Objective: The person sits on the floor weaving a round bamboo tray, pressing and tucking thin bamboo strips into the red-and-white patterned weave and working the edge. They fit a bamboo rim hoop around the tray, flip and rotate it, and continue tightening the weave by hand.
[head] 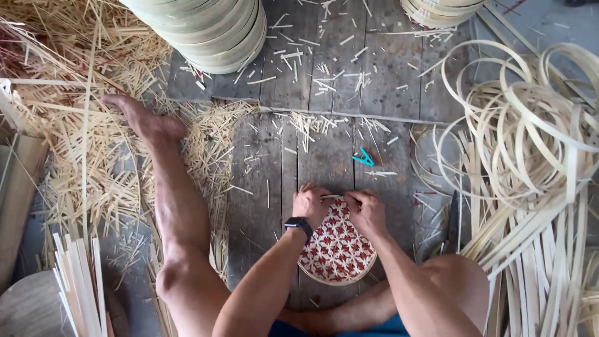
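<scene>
Bamboo round tray (337, 249), its red-and-white woven panel already seated in the rim, lies on the plank floor (324, 81) between the knees, while left hand (310, 205) and right hand (366, 211) pinch closed on its far rim, where fitting appears unfinished.

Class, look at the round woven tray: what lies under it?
The woven tray rests on grey wooden planks strewn with bamboo slivers. Both hands grip its far rim; whatever lies directly beneath is hidden.
</scene>
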